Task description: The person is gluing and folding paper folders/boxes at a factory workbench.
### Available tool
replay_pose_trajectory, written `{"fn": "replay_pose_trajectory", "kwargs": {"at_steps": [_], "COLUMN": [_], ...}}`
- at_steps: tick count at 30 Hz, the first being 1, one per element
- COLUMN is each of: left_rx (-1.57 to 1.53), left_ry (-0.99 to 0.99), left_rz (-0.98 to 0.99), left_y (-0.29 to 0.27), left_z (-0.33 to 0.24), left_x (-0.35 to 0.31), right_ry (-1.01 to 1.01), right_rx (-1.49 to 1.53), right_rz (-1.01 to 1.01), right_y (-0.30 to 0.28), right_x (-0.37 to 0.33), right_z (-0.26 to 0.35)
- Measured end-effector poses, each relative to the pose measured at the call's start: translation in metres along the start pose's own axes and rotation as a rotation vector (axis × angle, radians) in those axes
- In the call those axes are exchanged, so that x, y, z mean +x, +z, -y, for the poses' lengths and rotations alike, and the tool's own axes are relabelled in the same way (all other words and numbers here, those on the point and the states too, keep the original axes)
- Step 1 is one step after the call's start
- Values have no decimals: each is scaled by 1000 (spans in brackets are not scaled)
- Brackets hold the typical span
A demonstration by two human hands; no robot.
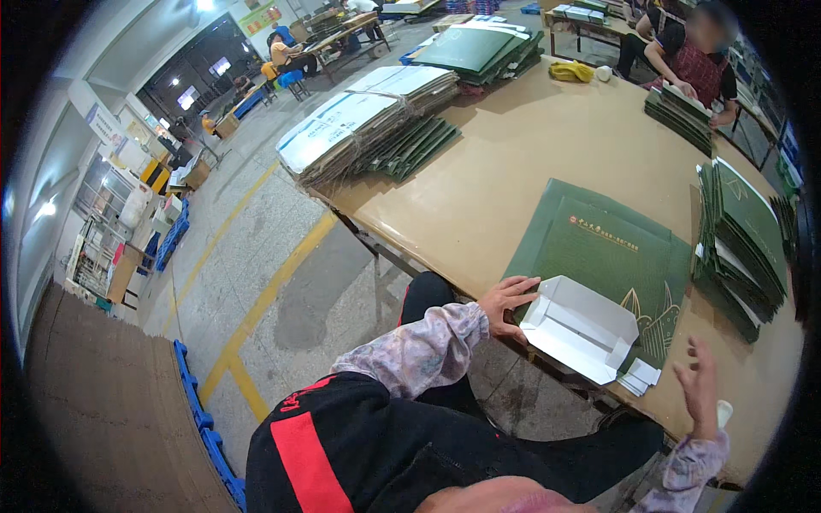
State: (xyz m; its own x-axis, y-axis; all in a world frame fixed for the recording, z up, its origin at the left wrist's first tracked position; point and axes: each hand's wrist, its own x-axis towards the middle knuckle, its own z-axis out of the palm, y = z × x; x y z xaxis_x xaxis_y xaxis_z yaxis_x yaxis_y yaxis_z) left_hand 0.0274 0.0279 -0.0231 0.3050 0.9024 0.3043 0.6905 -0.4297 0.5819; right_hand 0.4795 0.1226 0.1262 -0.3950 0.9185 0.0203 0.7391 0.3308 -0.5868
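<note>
A dark green paper bag (611, 239) with gold print lies flat before me, on top of another green sheet. Its near end is folded out into a white, open bottom with raised flaps (578, 327). At the left edge of these flaps rests my left hand (508, 306), fingers spread and the thumb touching the white paper. My right hand (699, 385) is raised near the table's right front, its fingers apart and nothing in them. Between that hand and the bag sits a small pile of white paper strips (640, 376). A small white object (724, 414) shows beside my right wrist.
Stacked green bags (742, 239) stand at the right of the tan table (479, 188). Tied white-topped bundles (368, 120) and more green bags (475, 47) line its far left. A yellow cloth (570, 72) lies at the back. Across the table, a person (697, 68) handles green bags.
</note>
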Motion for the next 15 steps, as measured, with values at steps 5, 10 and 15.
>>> {"fn": "replay_pose_trajectory", "kwargs": {"at_steps": [5, 10, 15], "left_rx": [14, 6, 35], "left_ry": [-5, 12, 41], "left_rz": [8, -8, -12], "left_y": [0, 4, 3], "left_z": [1, 2, 2], "left_x": [0, 1, -2], "right_ry": [-81, -187, -70], "right_rx": [22, 76, 115], "right_rz": [54, -2, 64], "right_y": [52, 74, 82], "right_x": [16, 18, 22], "right_z": [20, 23, 31]}}
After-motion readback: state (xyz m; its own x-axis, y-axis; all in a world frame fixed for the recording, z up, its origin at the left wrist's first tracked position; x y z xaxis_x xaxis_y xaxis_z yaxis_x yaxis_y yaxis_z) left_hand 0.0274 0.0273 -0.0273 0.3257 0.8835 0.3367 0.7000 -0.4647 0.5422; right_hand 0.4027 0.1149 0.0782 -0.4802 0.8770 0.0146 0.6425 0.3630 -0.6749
